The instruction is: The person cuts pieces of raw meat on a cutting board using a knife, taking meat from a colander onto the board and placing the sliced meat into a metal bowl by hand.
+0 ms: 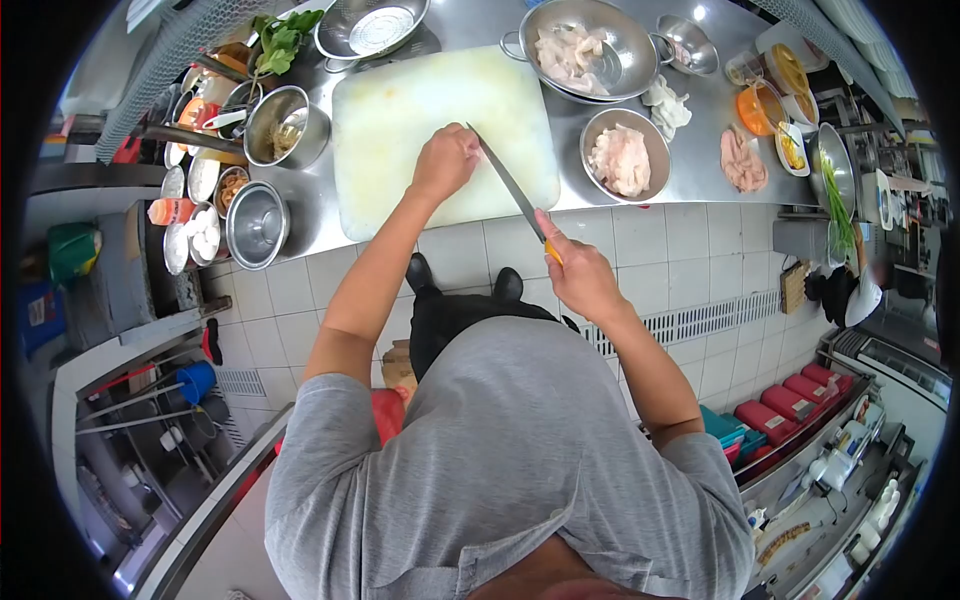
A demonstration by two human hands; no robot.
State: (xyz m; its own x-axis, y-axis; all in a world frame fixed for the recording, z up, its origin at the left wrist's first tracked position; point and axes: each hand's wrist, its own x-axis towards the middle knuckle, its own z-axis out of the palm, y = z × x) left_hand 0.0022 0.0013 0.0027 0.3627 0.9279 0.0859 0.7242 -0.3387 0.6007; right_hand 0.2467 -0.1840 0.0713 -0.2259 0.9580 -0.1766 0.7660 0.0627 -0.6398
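My right hand [583, 275] grips a kitchen knife [513, 190] by its yellow handle. The long blade slants up and left over the white cutting board [390, 115], its tip close to my left hand. With fingers curled, my left hand [447, 162] is over the middle of the board; a small pale pinkish bit shows at its fingertips, too hidden to name. Right of the board stands a metal bowl [655, 182] with pale raw meat [622, 160] in it. Behind it, a colander [640, 75] holds more pale raw pieces [572, 58].
A crumpled white cloth [667, 108] and a flat piece of raw meat [743, 160] lie at the right. Left of the board are a metal pot [318, 130], an empty metal bowl [257, 225] and several small containers. Another colander [350, 45] and green leaves [283, 42] are at the back left.
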